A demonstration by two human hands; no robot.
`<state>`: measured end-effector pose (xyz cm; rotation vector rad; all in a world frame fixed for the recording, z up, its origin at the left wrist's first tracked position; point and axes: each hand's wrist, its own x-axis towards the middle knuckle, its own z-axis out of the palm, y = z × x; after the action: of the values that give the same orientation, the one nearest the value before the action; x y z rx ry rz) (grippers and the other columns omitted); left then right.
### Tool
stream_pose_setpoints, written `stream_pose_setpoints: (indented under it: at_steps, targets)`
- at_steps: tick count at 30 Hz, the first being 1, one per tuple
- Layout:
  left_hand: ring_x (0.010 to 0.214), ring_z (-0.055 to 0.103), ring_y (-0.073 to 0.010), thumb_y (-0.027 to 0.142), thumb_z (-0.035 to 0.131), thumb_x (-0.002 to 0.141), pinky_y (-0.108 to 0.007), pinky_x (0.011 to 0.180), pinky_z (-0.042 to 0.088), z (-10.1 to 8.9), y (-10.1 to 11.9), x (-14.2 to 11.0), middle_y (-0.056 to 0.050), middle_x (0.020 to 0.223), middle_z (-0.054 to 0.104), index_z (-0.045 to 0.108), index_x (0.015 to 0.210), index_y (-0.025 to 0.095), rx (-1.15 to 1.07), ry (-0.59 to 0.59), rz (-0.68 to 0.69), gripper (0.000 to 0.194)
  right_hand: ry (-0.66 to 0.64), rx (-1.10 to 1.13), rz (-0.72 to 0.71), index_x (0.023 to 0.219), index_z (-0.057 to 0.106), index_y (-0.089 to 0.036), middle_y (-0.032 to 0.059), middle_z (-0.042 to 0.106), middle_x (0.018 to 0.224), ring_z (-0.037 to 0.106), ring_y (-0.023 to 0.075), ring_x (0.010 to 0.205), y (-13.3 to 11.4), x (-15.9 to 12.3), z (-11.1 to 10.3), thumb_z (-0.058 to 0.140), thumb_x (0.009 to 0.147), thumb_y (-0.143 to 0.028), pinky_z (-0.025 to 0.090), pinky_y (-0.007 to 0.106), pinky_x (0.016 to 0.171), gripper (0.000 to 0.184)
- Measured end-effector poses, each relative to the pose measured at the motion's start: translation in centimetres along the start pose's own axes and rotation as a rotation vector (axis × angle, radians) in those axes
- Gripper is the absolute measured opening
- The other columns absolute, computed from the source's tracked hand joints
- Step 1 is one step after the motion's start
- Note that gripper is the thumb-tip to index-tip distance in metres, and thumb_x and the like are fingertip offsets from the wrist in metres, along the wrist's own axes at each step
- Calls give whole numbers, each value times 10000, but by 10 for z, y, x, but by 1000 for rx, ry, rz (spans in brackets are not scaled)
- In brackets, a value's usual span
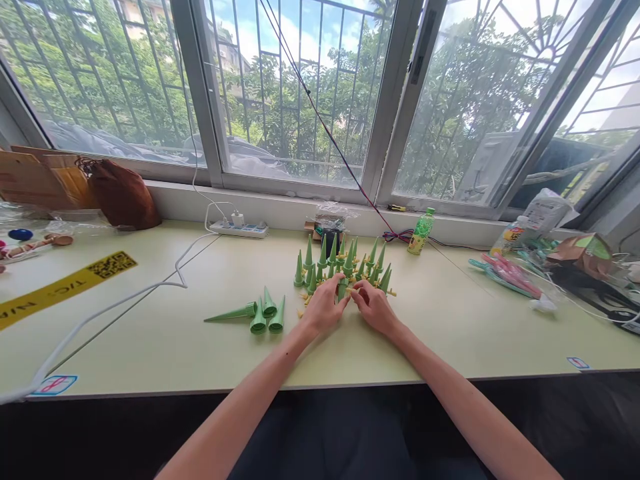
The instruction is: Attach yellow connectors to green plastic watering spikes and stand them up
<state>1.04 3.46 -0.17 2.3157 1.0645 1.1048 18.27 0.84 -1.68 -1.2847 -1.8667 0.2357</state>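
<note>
My left hand (324, 307) is closed around a green plastic plant-watering spike (343, 289) with a ribbed collar. Close beside it, my right hand (374, 307) pinches a small yellow plastic piece (351, 291) against the side of that spike; whether it is seated there I cannot tell. Just beyond both hands stands a cluster of green spikes (309, 253), points up, many with yellow pieces at their bases. To the left, a spike (227, 313) lies on its side against several others (258, 319) whose open ends face me. A few loose yellow pieces (302, 301) show by my left hand.
A power strip (240, 229) with a white cable stands along the window ledge. Behind the cluster is a small dark box (333, 227); a green drink bottle (421, 232) stands to its right. Pink and green plastic items (510, 275) lie far right, a brown bag (117, 195) far left.
</note>
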Motion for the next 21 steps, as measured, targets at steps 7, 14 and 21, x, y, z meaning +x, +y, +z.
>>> stream_pose_setpoints:
  at_steps: [7, 14, 21]
  targets:
    - [726, 556, -173, 270, 578, 830, -320, 758, 469, 1, -1, -1, -38, 856, 592, 504, 1252, 190, -13, 4, 9, 435, -9, 7, -3, 884, 547, -199, -3, 575, 646, 509, 148, 547, 1, 0, 1, 359, 985, -413, 386, 246, 576, 302]
    - [725, 564, -176, 292, 567, 845, -320, 749, 474, 0, 1, 0, -47, 859, 599, 505, 1246, 180, -12, 0, -3, 421, -5, 7, -9, 994, 533, -190, -32, 540, 598, 479, 141, 515, 0, 0, 0, 420, 964, -414, 367, 242, 557, 253]
    - [709, 561, -170, 264, 579, 827, -309, 732, 471, 1, 0, 0, -35, 844, 593, 508, 1242, 190, -15, -9, 3, 428, -2, 8, 1, 860, 558, -197, 13, 598, 660, 528, 153, 562, 0, 0, -1, 351, 986, -403, 400, 252, 588, 318]
